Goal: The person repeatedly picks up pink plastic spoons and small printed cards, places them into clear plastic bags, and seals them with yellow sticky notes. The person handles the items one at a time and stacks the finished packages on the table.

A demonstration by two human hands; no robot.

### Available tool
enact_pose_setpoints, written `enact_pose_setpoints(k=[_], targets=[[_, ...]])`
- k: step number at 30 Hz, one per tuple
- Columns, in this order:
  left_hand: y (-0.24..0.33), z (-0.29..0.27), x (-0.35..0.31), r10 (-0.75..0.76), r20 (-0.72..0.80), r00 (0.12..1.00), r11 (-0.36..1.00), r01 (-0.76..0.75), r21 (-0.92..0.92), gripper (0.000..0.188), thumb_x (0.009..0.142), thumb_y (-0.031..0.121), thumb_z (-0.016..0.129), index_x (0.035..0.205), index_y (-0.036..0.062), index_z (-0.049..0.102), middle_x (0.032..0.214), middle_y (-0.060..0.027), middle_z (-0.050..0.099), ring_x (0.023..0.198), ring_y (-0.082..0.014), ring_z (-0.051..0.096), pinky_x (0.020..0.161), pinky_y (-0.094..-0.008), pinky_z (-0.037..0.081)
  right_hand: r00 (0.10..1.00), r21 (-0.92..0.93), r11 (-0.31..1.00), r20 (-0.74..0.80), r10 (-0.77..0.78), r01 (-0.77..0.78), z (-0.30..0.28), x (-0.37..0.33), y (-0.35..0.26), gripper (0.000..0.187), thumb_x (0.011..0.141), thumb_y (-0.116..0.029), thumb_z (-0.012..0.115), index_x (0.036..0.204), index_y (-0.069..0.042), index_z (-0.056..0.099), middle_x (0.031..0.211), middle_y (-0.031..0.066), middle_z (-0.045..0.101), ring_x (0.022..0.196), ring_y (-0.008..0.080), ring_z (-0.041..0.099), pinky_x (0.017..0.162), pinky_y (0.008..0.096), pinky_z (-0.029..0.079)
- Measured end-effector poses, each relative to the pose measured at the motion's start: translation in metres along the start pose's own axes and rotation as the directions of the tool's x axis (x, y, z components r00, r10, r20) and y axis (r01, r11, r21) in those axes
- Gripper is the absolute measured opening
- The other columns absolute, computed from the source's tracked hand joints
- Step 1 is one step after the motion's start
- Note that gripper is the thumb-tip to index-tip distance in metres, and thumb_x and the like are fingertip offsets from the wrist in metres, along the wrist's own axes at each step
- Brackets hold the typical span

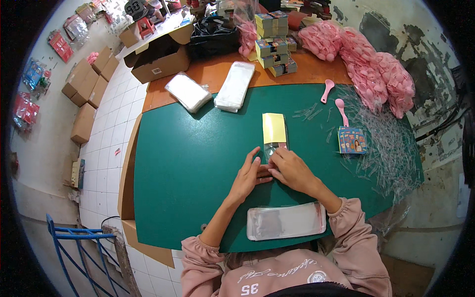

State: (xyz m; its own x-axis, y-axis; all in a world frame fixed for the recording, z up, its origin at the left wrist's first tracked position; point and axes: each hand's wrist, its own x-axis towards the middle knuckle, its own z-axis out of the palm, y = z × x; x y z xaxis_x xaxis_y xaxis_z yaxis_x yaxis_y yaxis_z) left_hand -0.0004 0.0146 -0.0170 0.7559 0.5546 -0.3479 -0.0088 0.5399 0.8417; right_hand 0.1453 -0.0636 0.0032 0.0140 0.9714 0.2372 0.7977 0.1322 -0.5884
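Observation:
A clear plastic bag (269, 151) with a yellow card (274, 128) in its far part lies on the green table in front of me. My right hand (293, 171) bends over the bag's near end, its fingertips closed on the plastic there. Something pinkish shows by those fingertips, mostly hidden. My left hand (247, 177) rests beside the near end, fingers stretched apart, some reaching the right hand's fingertips. Close to my body lies a stack of clear plastic bags (287, 221).
Right of the bag are a pile of small printed cards (352, 140), two pink spoons (340, 110) and many clear plastic strips (383, 148). Farther back stand two white bag stacks (235, 86), banded card bundles (272, 47), bagged pink spoons (363, 64) and an open carton (161, 62).

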Motion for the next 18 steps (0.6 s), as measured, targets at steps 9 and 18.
enact_pose_setpoints(k=[9,18], targets=[[-0.002,0.006,0.011,0.109,-0.16,0.981,0.954,-0.058,0.294,0.049,0.083,-0.001,0.047,0.127,0.0053,0.029,0.087,-0.0112,0.061,0.074,-0.0139,0.061,0.067,-0.0255,0.051,0.966,-0.102,0.963,0.088,-0.242,0.251,-0.006,-0.005,-0.002,0.017,0.071,-0.013,0.062,0.079,-0.002,0.051,0.082,0.0121,0.05,0.08,0.0289,0.05,0.074,0.0396,0.04],[-0.004,0.006,0.012,0.118,-0.169,0.979,0.988,-0.098,0.12,0.033,0.084,0.0,0.047,0.116,0.0008,0.042,0.082,-0.012,0.064,0.076,-0.0136,0.064,0.063,-0.0228,0.051,0.91,0.428,0.902,0.393,-0.132,-0.054,-0.062,-0.003,0.02,0.013,0.08,-0.011,0.059,0.077,-0.003,0.048,0.076,0.0034,0.047,0.068,0.0122,0.045,0.059,0.0256,0.039]])
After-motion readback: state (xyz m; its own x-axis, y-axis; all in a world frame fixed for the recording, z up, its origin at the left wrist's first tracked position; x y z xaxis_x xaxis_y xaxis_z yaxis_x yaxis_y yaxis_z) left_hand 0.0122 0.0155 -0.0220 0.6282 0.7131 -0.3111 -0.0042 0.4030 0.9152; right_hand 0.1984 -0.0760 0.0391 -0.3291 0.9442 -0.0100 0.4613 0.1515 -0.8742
